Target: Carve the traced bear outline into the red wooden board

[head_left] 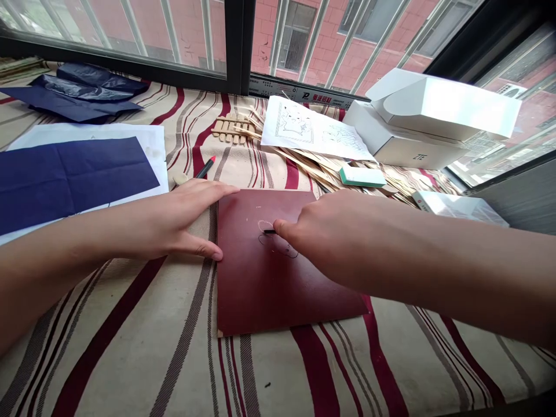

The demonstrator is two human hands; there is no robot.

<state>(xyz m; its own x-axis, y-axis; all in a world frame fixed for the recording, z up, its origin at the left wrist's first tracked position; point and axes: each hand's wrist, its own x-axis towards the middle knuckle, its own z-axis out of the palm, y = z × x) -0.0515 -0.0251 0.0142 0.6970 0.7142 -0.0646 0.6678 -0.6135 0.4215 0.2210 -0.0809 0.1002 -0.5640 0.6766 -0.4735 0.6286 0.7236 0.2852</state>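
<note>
A dark red board (260, 289) lies flat on the striped cloth, with black curved lines and some pale cut or scratched marks near its middle. My left hand (191, 223) has its fingers stretched, thumb and fingertips touching the board's left edge. Over the board's right part, my right hand (313, 231) is closed round a slim dark-tipped tool (269, 231). The tip meets the board beside a pale curved line; the rest of the tool is hidden by my fingers, so its exact kind does not show.
A red-tipped black marker (205, 167) lies beyond my left hand. Navy sheets (73, 174) on white paper are at left. Printed line drawings (313, 130) rest on thin wooden strips (304, 165), near a green-and-white box (362, 176) and a white carton (417, 147). Windows stand behind.
</note>
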